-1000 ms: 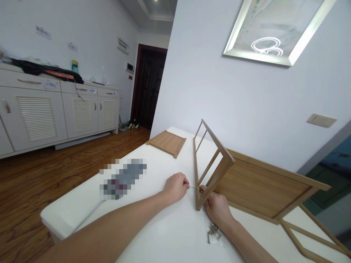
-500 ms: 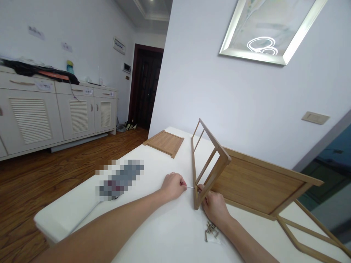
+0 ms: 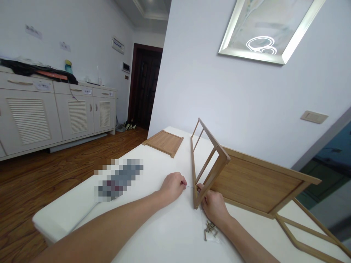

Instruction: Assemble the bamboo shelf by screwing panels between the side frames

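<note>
Hands at a slatted wooden frame (image 3: 213,175), loose screws (image 3: 210,228) close by

At far left, a white cabinet (image 3: 60,115) stands with its drawers and louvred doors closed, contents hidden; dark cloth (image 3: 24,68) and a bottle (image 3: 68,67) sit on top. On the white tabletop (image 3: 153,237) lie a pixelated object (image 3: 120,180) and, farther back, a small wooden panel (image 3: 164,142). The left hand (image 3: 172,187), its forearm reaching in from the lower left, has its fingers curled closed, pinching a thin rod (image 3: 189,187) that points at the frame's lower near corner. The frame stands tilted on the tabletop. The right hand (image 3: 215,206), forearm angled up from the lower right, grips that corner from the other side. Just beside its wrist, the screws lie heaped on clear plastic (image 3: 213,239); whether this is a bag is unclear. Rightward are a large wooden panel (image 3: 257,182) and another wooden frame (image 3: 286,232).
</note>
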A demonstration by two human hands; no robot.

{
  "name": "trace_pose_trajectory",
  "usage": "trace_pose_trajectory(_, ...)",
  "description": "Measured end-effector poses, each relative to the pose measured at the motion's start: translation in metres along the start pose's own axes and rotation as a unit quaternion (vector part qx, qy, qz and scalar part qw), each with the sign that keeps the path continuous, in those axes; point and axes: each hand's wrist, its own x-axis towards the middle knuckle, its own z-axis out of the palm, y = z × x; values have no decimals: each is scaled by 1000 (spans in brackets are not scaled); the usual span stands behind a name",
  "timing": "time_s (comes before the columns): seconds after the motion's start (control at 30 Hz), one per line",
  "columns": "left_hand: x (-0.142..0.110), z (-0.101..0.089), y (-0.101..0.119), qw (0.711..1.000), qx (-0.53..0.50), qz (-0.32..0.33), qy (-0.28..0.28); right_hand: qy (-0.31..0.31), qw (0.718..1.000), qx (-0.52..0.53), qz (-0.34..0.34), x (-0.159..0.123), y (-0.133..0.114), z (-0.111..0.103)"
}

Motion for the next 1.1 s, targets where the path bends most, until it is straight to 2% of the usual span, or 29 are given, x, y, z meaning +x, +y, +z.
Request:
trace_pose_trajectory(0.27,8,1,-8,997,-66,-28,-29,-1,1000,6,0,-1,1,0)
trace_pose_trajectory(0.4,6,-7,-6,995,-70,22,-61,3,1000,-3,-4,-1,1,0)
trace_pose_trajectory(0.5,4,-11,-4,995,-19,71,-73,3,1000,6,-10,-1,2,0)
trace_pose_trajectory(0.57,3,-11,-3,995,8,75,-70,2,1000,12,-10,-1,2,0)
trace_pose_trajectory(0.8,4,-7,-2,993,-111,-29,-30,-4,1000,3,-5,0,3,1)
trace_pose_trajectory(1.1,2,-1,-4,987,-151,-42,-23,-2,1000,4,-8,0,2,0)
